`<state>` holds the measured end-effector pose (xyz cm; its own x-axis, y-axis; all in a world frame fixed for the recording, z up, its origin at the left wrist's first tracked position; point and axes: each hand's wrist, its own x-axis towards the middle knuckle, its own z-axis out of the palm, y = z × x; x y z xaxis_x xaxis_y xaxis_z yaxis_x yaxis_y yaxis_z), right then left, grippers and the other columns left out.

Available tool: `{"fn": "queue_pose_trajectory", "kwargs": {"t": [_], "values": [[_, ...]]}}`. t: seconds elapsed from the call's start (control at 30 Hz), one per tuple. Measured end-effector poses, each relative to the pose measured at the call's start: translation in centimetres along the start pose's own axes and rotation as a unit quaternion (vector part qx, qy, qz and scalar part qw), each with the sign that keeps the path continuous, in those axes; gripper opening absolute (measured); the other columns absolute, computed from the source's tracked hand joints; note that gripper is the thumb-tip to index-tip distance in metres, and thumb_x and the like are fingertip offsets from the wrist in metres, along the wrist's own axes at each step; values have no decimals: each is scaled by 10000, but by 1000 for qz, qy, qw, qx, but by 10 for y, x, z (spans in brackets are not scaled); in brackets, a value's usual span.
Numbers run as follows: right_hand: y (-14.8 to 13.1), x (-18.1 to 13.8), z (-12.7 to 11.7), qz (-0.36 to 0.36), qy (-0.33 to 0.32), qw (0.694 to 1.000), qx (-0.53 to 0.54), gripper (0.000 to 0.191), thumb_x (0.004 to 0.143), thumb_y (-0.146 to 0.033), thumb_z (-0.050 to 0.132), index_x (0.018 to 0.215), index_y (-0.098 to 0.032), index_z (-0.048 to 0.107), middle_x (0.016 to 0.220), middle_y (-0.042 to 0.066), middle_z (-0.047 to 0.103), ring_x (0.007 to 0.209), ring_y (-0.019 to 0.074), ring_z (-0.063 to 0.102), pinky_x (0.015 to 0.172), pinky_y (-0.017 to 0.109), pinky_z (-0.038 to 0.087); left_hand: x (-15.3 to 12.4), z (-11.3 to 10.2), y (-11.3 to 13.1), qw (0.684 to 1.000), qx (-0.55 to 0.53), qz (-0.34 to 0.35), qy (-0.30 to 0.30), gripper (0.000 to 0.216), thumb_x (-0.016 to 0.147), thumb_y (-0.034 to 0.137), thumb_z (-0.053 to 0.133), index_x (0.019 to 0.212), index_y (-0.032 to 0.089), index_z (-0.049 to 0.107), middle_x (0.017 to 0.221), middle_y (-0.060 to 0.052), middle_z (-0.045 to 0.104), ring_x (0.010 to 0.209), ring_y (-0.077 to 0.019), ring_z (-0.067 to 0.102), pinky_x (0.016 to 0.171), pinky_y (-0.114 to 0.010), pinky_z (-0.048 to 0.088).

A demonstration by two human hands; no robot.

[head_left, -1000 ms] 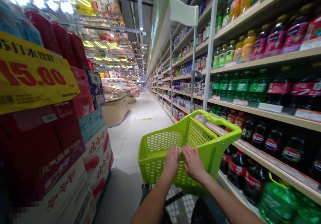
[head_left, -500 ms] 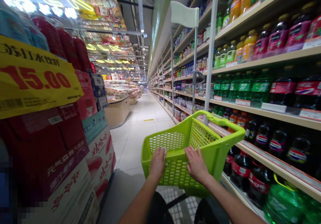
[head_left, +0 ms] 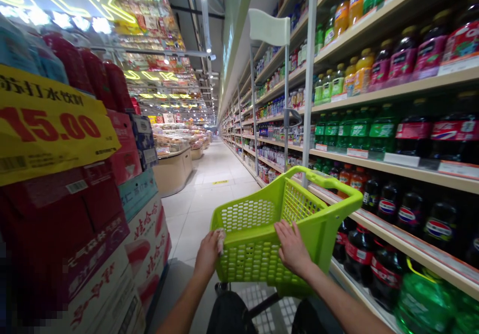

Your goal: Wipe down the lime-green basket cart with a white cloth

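Note:
A bright green plastic shopping cart with perforated sides stands in front of me, its handle toward the shelves on the right. My left hand is at the near left corner of the cart, fingers closed on a pale crumpled cloth or tissue that lies against the rim. Farther along the same near side, my right hand grips the top rim, its fingers bent over the edge into the basket. No goods show in the visible part of the basket.
Drink shelves with several rows of bottles run along the right. Stacked drink cartons with a yellow price sign stand close on the left. A tall metal frame leans by the shelves. Ahead, the tiled aisle passes a display counter.
My left hand has slid left along the rim to the cart's corner, taking the pale cloth with it. The right hand keeps its place on the rim.

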<state>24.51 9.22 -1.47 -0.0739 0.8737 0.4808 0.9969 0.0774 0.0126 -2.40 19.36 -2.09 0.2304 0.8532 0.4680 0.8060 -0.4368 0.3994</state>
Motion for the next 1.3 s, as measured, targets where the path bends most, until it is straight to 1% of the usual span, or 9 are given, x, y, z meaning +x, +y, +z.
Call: {"fn": "queue_pose_trajectory", "kwargs": {"t": [0.27,0.47,0.7,0.8,0.97,1.03,1.13,1.23,1.3], "values": [[13,10,-1,-33,-48,998,-2,754,645,-251,468,1349,-68,270,1423,100,240,1319,253,103,1071,466,49,-5,5,20,1000,-21,15,-14,358,720,101,408,1006,171,612,1034,-53,629,983,-164,546,916,-303,392],[15,26,-17,-18,-107,994,13,786,590,-233,469,1338,-65,297,1407,100,277,1315,248,133,1071,447,56,-12,9,20,1000,-19,8,-10,373,725,96,403,1028,175,605,1034,-66,630,973,-173,551,896,-296,401],[21,44,-18,43,-138,989,-7,829,573,-260,545,1335,-52,294,1417,165,202,1313,307,93,1040,519,80,-22,45,33,1000,6,19,23,407,748,130,358,1086,204,573,1102,-74,605,1025,-201,535,924,-340,394],[1,38,-11,31,-146,989,22,809,571,-225,520,1339,-98,300,1424,141,192,1315,301,82,1025,547,90,-26,69,46,999,-4,46,9,434,769,135,320,1130,202,550,1129,-90,597,1050,-214,531,935,-365,397],[-35,7,9,26,-122,983,138,765,608,-151,418,1357,-141,265,1439,79,178,1325,229,50,1041,499,130,-35,101,77,988,-44,144,-15,477,752,114,362,1205,196,490,1231,-109,529,1121,-235,493,944,-401,411],[-30,-4,14,39,-103,982,152,724,629,-143,397,1346,-154,297,1435,72,196,1326,224,53,1043,496,129,-38,101,85,979,-66,192,-19,452,767,132,392,1202,207,492,1216,-109,541,1106,-227,506,936,-396,426],[-8,-15,15,82,-78,982,148,661,670,-142,362,1329,-184,333,1434,64,204,1323,226,91,1030,509,157,-34,84,88,966,-92,240,-19,418,792,158,415,1196,232,493,1191,-90,564,1088,-204,518,931,-381,435],[9,-22,14,130,-57,980,140,575,736,-164,320,1309,-171,368,1431,78,216,1315,226,149,1019,487,208,-24,67,91,974,-79,211,-26,409,808,153,397,1201,229,482,1205,-72,554,1112,-197,497,943,-397,422],[13,-26,15,133,-47,981,130,508,777,-205,316,1272,-166,423,1423,78,244,1311,239,162,1017,476,220,-20,66,101,979,-66,189,-29,396,813,146,392,1195,191,487,1221,-93,538,1133,-208,480,960,-418,401]]}}
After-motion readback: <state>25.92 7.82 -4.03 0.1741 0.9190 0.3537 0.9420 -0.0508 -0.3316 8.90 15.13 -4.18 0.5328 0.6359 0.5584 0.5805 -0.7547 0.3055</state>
